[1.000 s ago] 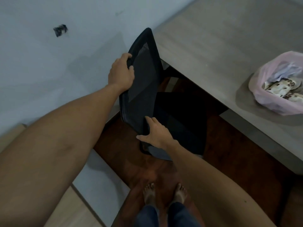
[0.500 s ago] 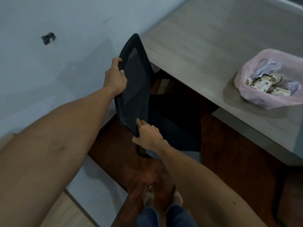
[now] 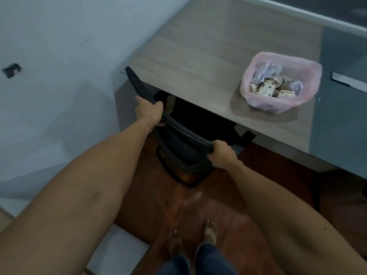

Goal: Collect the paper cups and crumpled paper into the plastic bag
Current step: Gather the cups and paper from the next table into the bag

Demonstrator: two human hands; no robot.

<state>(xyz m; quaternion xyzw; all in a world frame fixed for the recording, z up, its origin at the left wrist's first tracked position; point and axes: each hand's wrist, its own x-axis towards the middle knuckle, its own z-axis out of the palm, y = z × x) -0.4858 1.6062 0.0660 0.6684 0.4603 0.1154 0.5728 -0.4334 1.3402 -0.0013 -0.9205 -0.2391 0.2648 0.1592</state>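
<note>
Both hands, the left hand (image 3: 150, 112) and right hand (image 3: 221, 154), now grip the chair (image 3: 178, 139) top, pushed further under the desk (image 3: 198, 56); the plastic bag (image 3: 309, 66) beyond the right hand already holds cups and paper.

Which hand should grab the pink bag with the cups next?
Probably the right hand. It grips the black mesh chair back on the side nearer the pink plastic bag on the grey wooden desk; the left hand is farther away.

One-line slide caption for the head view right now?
Both hands, left hand and right hand, grip a black chair back at the desk; the pink plastic bag holds paper cups and crumpled paper.
</note>
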